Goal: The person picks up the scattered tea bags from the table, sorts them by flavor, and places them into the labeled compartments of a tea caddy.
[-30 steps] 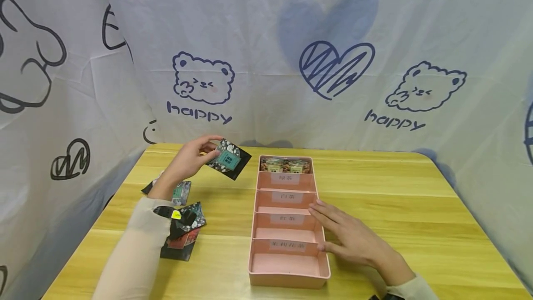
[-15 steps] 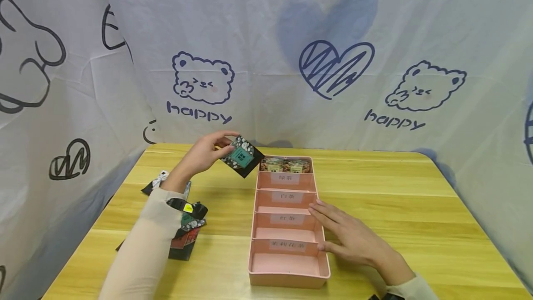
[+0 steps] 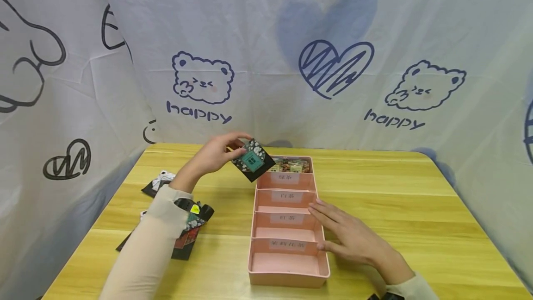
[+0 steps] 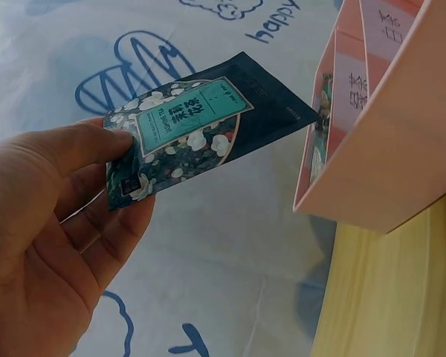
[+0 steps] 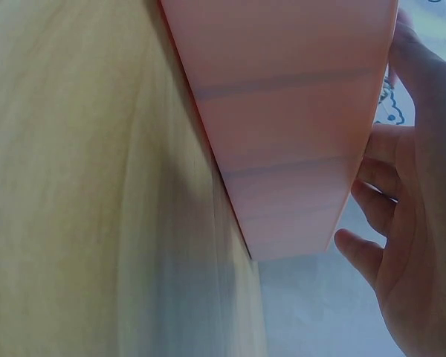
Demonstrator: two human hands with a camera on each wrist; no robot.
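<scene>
1. We have the left hand (image 3: 214, 153) pinching the dark packet (image 3: 252, 161) along one side, thumb on the printed face and fingers behind. That grip suits a thin packet, as most of it is free.
2. The packet is near the middle of the head frame, tilted, a corner overlapping the far left of the pink box (image 3: 288, 280). Whether it touches the rim, we cannot tell; lifting that corner a little would avoid a snag.
3. Our right hand (image 3: 354, 237) lies at the box's right rim, fingers fairly straight and apart, clamped on nothing. We cannot tell if every fingertip touches; light contact should be enough to steady the box.
4. Two packets (image 3: 293, 165) lie in the far compartment. We would hold ours high enough not to disturb them.
5. With white paper labels (image 3: 287, 244) on the dividers, we would compare wording before lowering anything.
6. The loose packets (image 3: 187, 240) at lower left lie partly under our left forearm; a raised sleeve should spare them.
</scene>
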